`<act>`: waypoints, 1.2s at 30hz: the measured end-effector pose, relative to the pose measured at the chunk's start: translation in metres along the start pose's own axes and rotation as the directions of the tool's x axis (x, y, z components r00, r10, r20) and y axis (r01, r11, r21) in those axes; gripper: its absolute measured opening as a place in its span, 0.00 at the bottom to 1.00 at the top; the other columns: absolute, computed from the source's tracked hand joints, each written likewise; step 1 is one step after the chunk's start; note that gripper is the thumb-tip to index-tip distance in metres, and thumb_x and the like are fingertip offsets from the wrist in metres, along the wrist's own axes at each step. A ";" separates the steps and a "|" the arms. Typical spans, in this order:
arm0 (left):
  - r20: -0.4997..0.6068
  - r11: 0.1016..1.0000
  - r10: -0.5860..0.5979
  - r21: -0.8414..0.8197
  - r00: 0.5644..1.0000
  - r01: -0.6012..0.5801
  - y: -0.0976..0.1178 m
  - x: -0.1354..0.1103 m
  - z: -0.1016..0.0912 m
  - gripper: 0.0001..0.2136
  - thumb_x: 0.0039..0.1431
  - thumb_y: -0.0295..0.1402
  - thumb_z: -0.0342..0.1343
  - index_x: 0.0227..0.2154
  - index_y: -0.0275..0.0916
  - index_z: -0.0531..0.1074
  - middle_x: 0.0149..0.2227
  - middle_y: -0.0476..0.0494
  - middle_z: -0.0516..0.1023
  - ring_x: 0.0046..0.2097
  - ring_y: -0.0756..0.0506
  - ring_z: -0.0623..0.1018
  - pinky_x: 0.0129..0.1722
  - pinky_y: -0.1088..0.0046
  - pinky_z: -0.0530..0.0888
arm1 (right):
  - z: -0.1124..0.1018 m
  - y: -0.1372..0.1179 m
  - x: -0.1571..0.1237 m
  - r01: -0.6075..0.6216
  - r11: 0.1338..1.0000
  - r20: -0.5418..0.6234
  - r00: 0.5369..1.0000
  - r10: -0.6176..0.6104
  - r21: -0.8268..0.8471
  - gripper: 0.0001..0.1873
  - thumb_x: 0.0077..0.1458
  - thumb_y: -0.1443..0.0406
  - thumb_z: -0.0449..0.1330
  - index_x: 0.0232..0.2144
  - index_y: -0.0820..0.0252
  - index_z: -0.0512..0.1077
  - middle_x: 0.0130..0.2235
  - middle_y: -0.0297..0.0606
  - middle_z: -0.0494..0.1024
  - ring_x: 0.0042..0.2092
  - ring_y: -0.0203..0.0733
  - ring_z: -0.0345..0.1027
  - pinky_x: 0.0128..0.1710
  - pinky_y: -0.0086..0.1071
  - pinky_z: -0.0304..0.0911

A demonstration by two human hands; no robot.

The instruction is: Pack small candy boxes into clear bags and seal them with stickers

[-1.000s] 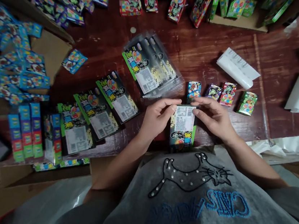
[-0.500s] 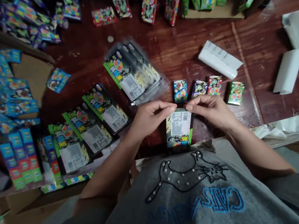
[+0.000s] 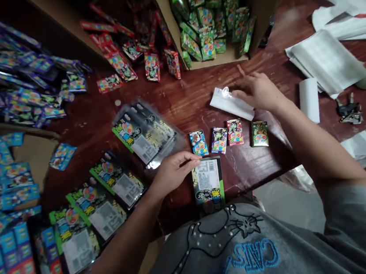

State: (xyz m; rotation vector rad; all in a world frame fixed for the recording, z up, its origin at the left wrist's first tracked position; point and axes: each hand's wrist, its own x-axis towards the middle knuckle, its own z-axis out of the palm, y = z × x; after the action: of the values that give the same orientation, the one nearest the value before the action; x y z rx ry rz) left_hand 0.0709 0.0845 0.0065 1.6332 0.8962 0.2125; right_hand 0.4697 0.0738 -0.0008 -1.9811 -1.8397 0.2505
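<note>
My left hand (image 3: 177, 169) is closed in a pinch at the top edge of a black and green printed bag (image 3: 208, 183), which lies at the table's front edge. My right hand (image 3: 260, 93) is over the right end of a white curled sheet (image 3: 230, 104), its thumb and fingers apart. A clear shiny tab (image 3: 226, 92) stands up from the sheet's back edge, close to the thumb. Between the hands lie small candy boxes: blue (image 3: 198, 143), purple (image 3: 219, 140), red (image 3: 235, 132) and green (image 3: 259, 134).
A fanned stack of flat bags (image 3: 145, 132) lies left of centre, with filled bags (image 3: 107, 215) in a row nearer me. Cartons of purple, red and green boxes (image 3: 207, 40) stand behind. White sheets (image 3: 330, 59) and keys (image 3: 349, 110) are on the right.
My right hand has left the bag's top edge and moved right and away from me to the white sheet. My left hand stays at the bag. The view has shifted.
</note>
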 end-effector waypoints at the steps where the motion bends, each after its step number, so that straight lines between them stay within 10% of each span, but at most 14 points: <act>1: 0.004 1.000 -0.004 0.003 1.000 0.004 0.001 0.001 0.001 0.11 0.65 0.45 0.66 0.39 0.42 0.83 0.46 0.43 0.89 0.46 0.43 0.88 0.49 0.64 0.83 | 0.002 0.005 0.006 0.011 1.000 0.057 0.998 -0.012 0.005 0.17 0.65 0.55 0.63 0.47 0.61 0.82 0.42 0.50 0.84 0.49 0.60 0.76 0.56 0.55 0.68; 14: -0.100 0.942 0.320 0.140 0.942 -0.305 0.003 -0.006 0.011 0.04 0.70 0.32 0.63 0.37 0.41 0.79 0.69 0.37 0.74 0.67 0.39 0.77 0.67 0.52 0.75 | 0.004 -0.066 0.006 0.292 0.905 0.014 0.950 -0.312 0.309 0.15 0.70 0.52 0.60 0.39 0.53 0.81 0.40 0.40 0.84 0.42 0.49 0.75 0.48 0.44 0.63; 20: -0.269 0.876 0.430 0.353 0.862 -0.327 -0.008 -0.020 0.019 0.03 0.69 0.29 0.63 0.43 0.42 0.76 0.57 0.40 0.75 0.61 0.42 0.78 0.60 0.58 0.80 | 0.036 -0.102 0.032 0.399 0.884 0.103 0.896 -0.432 0.244 0.12 0.71 0.57 0.58 0.40 0.53 0.79 0.43 0.40 0.84 0.47 0.50 0.75 0.52 0.46 0.58; 24: -0.308 0.873 0.441 0.364 0.843 -0.324 -0.011 -0.024 0.021 0.04 0.70 0.28 0.63 0.44 0.43 0.75 0.66 0.38 0.69 0.68 0.40 0.74 0.65 0.53 0.76 | 0.054 -0.117 0.047 0.437 0.866 0.219 0.845 -0.488 0.244 0.09 0.69 0.60 0.59 0.40 0.54 0.78 0.43 0.41 0.83 0.48 0.51 0.76 0.53 0.46 0.59; 27: -0.304 0.901 0.400 0.304 0.865 -0.310 -0.008 -0.025 0.018 0.02 0.70 0.29 0.62 0.42 0.42 0.75 0.73 0.38 0.64 0.71 0.38 0.71 0.67 0.52 0.74 | 0.045 -0.127 0.048 0.407 0.874 0.219 0.857 -0.466 0.266 0.10 0.69 0.58 0.58 0.39 0.54 0.77 0.43 0.41 0.84 0.49 0.52 0.77 0.55 0.50 0.62; 31: -0.273 0.957 0.289 0.094 0.918 -0.274 -0.008 -0.029 0.015 0.02 0.70 0.33 0.60 0.42 0.41 0.76 0.51 0.41 0.83 0.51 0.43 0.83 0.53 0.62 0.80 | 0.010 -0.144 0.025 0.265 0.805 0.153 0.904 -0.398 0.530 0.21 0.68 0.51 0.62 0.58 0.51 0.75 0.46 0.42 0.82 0.47 0.50 0.77 0.49 0.46 0.70; 36: -0.252 0.974 0.209 -0.032 0.945 -0.224 -0.004 -0.034 0.017 0.06 0.68 0.33 0.59 0.43 0.40 0.78 0.42 0.45 0.85 0.42 0.47 0.82 0.45 0.69 0.77 | -0.015 -0.165 -0.014 -0.029 0.713 0.523 0.702 -0.484 0.701 0.39 0.64 0.53 0.67 0.72 0.51 0.61 0.40 0.36 0.82 0.39 0.43 0.76 0.36 0.36 0.73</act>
State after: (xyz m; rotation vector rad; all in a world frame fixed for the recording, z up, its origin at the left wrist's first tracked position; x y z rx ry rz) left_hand 0.0554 0.0498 0.0090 1.6723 0.8852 0.6020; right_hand 0.3246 0.0628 0.0801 -1.1461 -1.9625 1.5101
